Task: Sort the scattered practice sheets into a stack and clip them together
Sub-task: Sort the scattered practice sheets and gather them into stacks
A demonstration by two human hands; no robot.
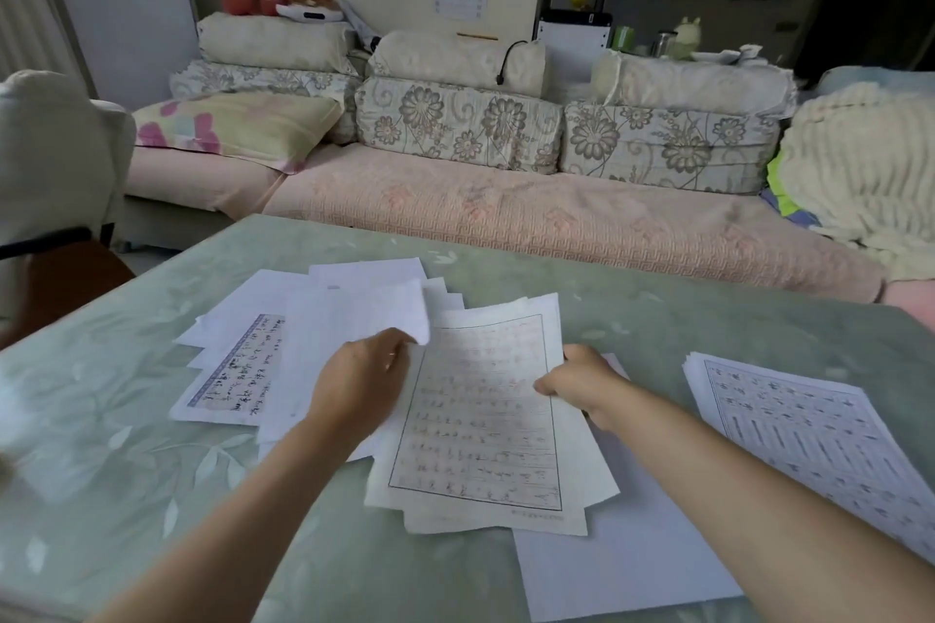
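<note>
A gridded practice sheet (480,415) with faint red characters lies on top of a few cream sheets in the middle of the table. My right hand (582,385) pinches its right edge. My left hand (362,379) holds a white sheet (384,314) by its curled corner, just left of the gridded sheet. Scattered white sheets (263,319) fan out behind and to the left, one showing a blue-bordered calligraphy page (243,369). A separate stack of printed sheets (809,430) lies at the right. A blank white sheet (627,567) sits under my right forearm.
The table (126,445) has a pale green floral cover. A pink sofa (506,207) with floral cushions runs along its far edge. A white chair (50,142) stands at the left. No clip is in view.
</note>
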